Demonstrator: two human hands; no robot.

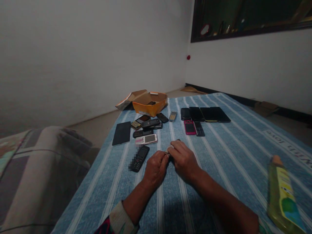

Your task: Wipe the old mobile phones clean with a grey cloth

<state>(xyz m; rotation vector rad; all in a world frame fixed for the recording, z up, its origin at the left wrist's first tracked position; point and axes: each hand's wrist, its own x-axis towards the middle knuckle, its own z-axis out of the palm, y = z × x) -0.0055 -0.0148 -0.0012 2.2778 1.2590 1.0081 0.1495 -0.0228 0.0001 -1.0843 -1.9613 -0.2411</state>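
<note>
Fingertip to fingertip, my left hand (156, 166) and my right hand (184, 161) meet over the striped blue cloth (170, 208). Both are closed in a pinch on something small, mostly covered by the fingers; I cannot make out what it is. A dark bit shows just past my right hand's knuckles. Left of my left hand lies a black keypad phone (140, 158), partly blurred out. Beyond it are a white and pink phone (146, 139), a black phone (142, 133) and several more in a loose pile.
An orange box (152, 105) with its lid open stands at the far end. A flat black tablet-like device (121, 133) lies at the left edge. Toward the right are a pink phone (189, 127), several dark phones in a row, and a bottle of yellowish liquid (282, 195) nearby.
</note>
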